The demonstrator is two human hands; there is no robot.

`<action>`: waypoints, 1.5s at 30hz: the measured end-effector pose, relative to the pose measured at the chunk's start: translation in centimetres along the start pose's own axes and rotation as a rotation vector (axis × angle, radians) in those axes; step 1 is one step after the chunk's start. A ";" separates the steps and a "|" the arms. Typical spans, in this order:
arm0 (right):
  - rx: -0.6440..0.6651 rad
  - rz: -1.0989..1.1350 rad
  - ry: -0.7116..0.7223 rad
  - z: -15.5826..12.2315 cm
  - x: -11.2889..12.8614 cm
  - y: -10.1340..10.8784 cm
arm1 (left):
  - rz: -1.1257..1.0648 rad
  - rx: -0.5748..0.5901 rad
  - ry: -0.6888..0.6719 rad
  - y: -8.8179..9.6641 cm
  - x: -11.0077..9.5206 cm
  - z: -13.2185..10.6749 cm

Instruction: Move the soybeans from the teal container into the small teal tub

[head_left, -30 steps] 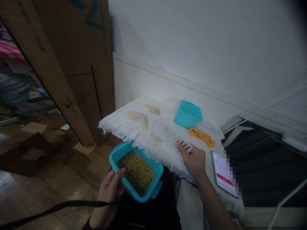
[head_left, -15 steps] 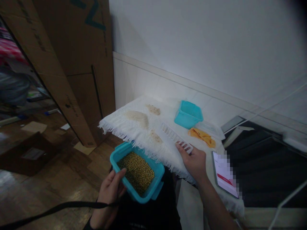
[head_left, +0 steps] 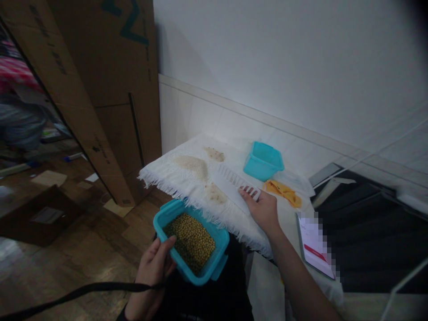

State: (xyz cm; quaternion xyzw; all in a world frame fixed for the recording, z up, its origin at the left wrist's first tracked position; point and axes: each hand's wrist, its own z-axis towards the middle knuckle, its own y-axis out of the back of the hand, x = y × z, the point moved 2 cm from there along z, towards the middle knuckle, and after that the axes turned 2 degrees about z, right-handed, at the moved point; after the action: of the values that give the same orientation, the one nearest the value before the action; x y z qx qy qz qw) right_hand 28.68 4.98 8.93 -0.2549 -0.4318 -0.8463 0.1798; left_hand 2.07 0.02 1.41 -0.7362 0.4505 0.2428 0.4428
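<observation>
My left hand (head_left: 155, 263) grips the near left rim of a turquoise plastic container (head_left: 219, 263), thumb over the edge. Yellowish soybeans (head_left: 195, 238) fill its lower part; it is held just below the table's front edge. Over the white fringed cloth (head_left: 174, 183), my right hand (head_left: 262, 209) is closed on the near end of a white slotted plastic piece (head_left: 230, 175). To its left on the cloth lies a heap of pale grains (head_left: 194, 166). Two smaller patches, one of speckled grains (head_left: 214, 154) behind and one of brownish grains (head_left: 216, 194) in front, lie near it.
A second turquoise container (head_left: 263, 162) stands at the back of the table, with an orange cloth (head_left: 283, 192) in front of it. A phone (head_left: 316, 247) lies at the right edge. Tall cardboard boxes (head_left: 117, 89) rise on the left, and a white wall (head_left: 267, 58) stands behind.
My right hand has moved up and left across the cloth with the slotted piece, closer to the grain heap. My left hand and the container of soybeans stay in place.
</observation>
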 end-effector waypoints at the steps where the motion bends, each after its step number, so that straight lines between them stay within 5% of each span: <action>1: 0.013 0.000 0.006 0.1 0.1 -0.1 | -0.001 0.005 -0.004 0.1 0.0 0.1; 45: 0.292 0.093 0.209 1.3 4.7 -0.8 | 0.008 -0.041 -0.048 0.6 -0.7 0.2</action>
State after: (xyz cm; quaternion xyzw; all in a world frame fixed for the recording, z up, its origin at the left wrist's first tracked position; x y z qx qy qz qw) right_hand 24.86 6.10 11.77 -0.1566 -0.5167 -0.7874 0.2976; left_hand 1.21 0.36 1.53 -0.7371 0.4376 0.2715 0.4375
